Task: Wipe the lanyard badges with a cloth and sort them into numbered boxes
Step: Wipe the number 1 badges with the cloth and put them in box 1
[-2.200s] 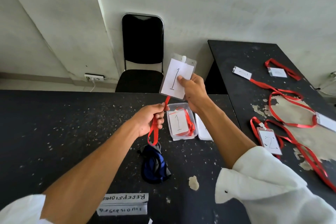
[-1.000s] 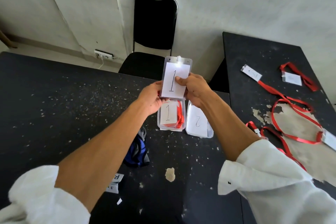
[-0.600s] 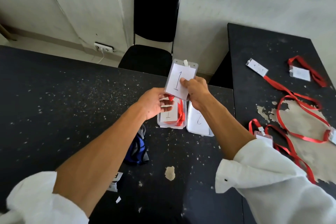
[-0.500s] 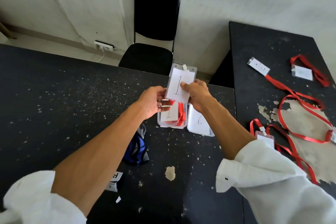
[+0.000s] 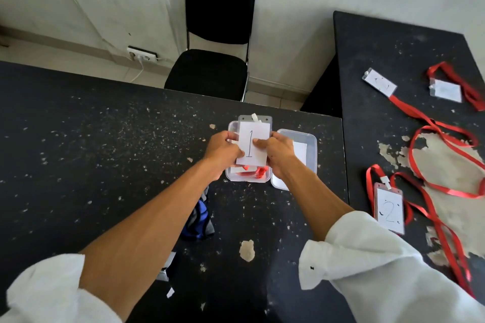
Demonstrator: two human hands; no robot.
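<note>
A clear badge [image 5: 252,139] with a paper marked "1" is held flat just above the left clear box [image 5: 231,177]. My left hand [image 5: 223,151] grips its left edge and my right hand [image 5: 278,152] grips its right edge. Red lanyard [image 5: 258,172] shows in that box under the badge. The second clear box [image 5: 308,139] stands right beside it with a white paper inside. A blue and black cloth [image 5: 199,220] lies on the table under my left forearm.
On the side table to the right lie a badge marked "2" [image 5: 388,211], two more badges [image 5: 379,84] [image 5: 446,90] and looping red lanyards [image 5: 443,160]. A black chair [image 5: 210,71] stands behind the table. Paper labels [image 5: 166,267] lie near my left arm.
The badge has come down from raised in the air to just over the left box. My left hand moved from the lanyard to the badge's left edge, and the lanyard now lies in the box.
</note>
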